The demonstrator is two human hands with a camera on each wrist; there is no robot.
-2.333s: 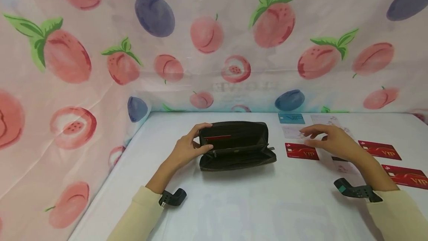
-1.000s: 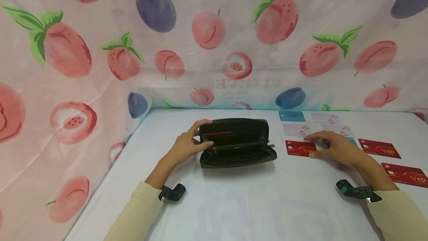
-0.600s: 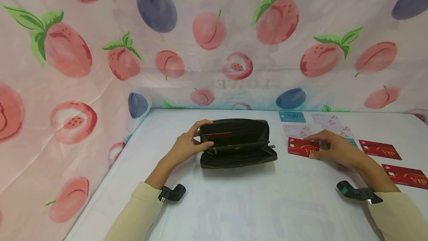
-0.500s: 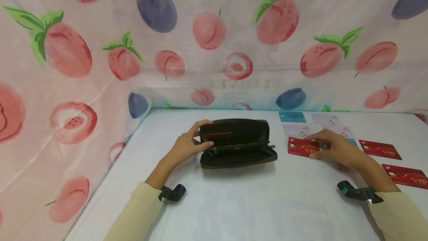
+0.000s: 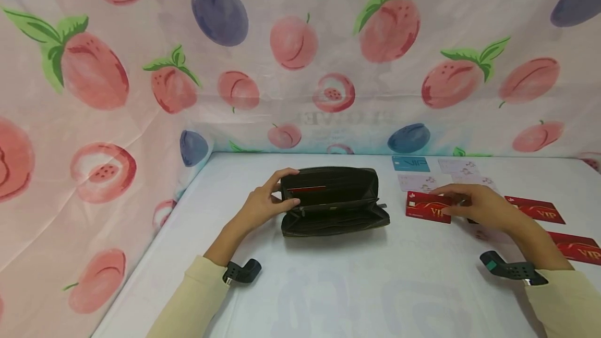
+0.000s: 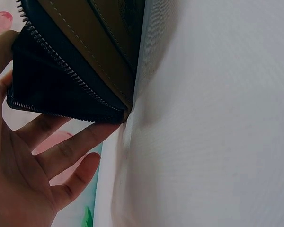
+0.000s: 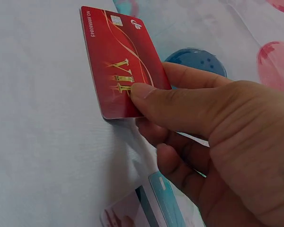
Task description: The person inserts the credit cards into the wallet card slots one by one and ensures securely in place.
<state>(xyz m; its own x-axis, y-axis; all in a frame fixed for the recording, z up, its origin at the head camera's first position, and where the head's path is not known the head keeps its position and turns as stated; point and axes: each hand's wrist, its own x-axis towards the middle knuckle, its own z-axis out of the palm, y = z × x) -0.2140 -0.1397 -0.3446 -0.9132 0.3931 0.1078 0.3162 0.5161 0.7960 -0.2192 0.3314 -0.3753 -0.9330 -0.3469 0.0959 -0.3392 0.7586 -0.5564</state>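
A dark zip-around wallet (image 5: 334,230) lies unzipped and spread on the white table, its compartments facing up. My left hand (image 5: 257,212) holds its left end, thumb over the inner edge and fingers behind. Inside the back compartment, the edge of a red card (image 5: 306,189) shows. Right of the wallet, my right hand (image 5: 490,206) pinches a red VIP card (image 5: 424,206) by its right end. In the right wrist view the thumb presses on the printed face of that card (image 7: 118,61), which is tilted up off the table.
Behind the held card lie a blue VIP card (image 5: 410,164) and several pale cards (image 5: 417,182). Two red VIP cards (image 5: 537,209) lie farther right, one partly behind my right forearm. Under my right hand are a pale card (image 7: 125,210) and a blue card (image 7: 166,198). A fruit-print cloth (image 5: 291,93) hangs behind.
My right hand, earlier above the cards with nothing in its fingers, came down to the red VIP card, took hold of it and lifted it slightly, shifting right. My left hand keeps its hold.
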